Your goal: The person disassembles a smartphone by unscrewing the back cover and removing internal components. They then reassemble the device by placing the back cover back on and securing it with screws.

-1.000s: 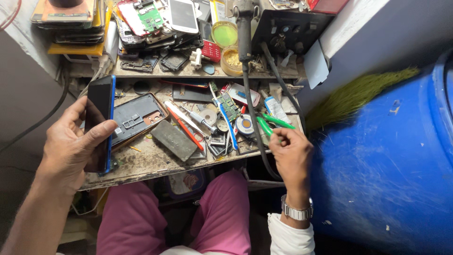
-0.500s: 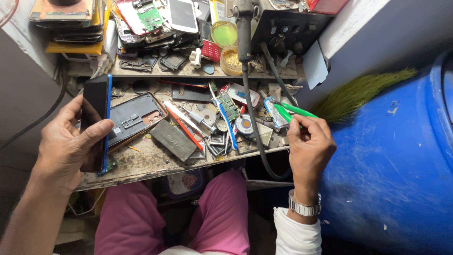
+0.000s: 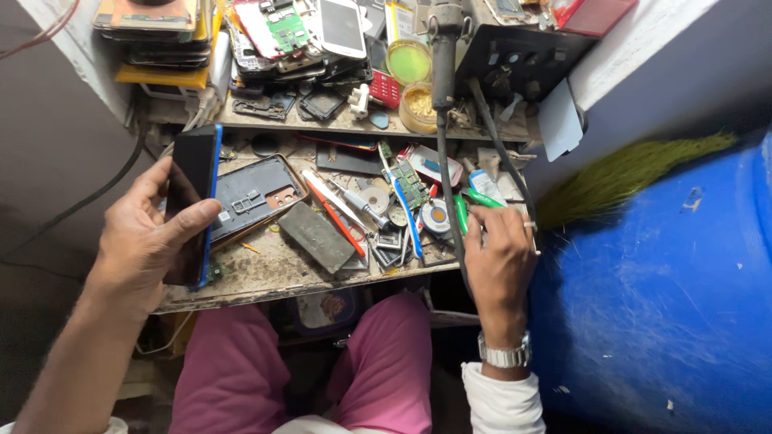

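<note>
Cluttered worktop [image 3: 265, 277] is crowding you: your left hand [image 3: 149, 237] is gripping the phone [image 3: 191, 201] upright, your right hand [image 3: 498, 261] is pinching green tweezers [image 3: 481, 198]; be keeping both steady.

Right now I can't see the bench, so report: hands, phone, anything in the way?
Left hand grips blue-edged phone, upright. Right hand pinches green-handled tool. Black cable hangs beside right hand; bench cluttered with parts.
</note>
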`<state>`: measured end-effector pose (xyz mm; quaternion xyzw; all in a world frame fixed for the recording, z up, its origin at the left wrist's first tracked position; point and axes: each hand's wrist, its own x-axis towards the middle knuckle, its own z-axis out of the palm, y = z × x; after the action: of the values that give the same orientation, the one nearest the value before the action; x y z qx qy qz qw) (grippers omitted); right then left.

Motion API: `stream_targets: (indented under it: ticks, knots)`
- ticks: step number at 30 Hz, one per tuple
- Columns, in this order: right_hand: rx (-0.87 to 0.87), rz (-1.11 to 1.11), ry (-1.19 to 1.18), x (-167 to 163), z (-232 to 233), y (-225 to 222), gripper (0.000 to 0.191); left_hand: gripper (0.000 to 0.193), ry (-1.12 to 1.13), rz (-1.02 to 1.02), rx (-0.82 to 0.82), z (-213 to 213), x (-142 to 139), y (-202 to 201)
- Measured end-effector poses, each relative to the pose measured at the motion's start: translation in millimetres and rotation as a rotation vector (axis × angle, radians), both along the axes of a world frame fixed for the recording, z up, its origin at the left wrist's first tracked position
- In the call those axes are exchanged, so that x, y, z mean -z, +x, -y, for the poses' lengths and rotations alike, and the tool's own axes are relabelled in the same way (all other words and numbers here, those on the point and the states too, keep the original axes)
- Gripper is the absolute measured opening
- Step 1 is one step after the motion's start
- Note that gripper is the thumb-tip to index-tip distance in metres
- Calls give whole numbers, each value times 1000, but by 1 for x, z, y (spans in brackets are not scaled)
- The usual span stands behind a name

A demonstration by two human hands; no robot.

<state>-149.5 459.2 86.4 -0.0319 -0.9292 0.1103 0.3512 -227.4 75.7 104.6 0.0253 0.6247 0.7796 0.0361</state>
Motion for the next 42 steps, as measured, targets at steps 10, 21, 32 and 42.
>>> stream_targets:
  ticks: [10, 21, 32, 42]
  knots:
    - [-318, 353, 79, -10, -31, -92, 35, 87, 15, -61, 25, 18, -1, 3]
    - [-167, 244, 46, -7, -28, -69, 26, 89, 36, -43, 8, 34, 3, -1]
    - [14, 58, -52, -23, -23, -4, 29, 91, 19, -20, -8, 35, 4, 0]
    - [-230, 82, -137, -34, 36, -20, 30, 87, 56, -19, 7, 32, -3, 2]
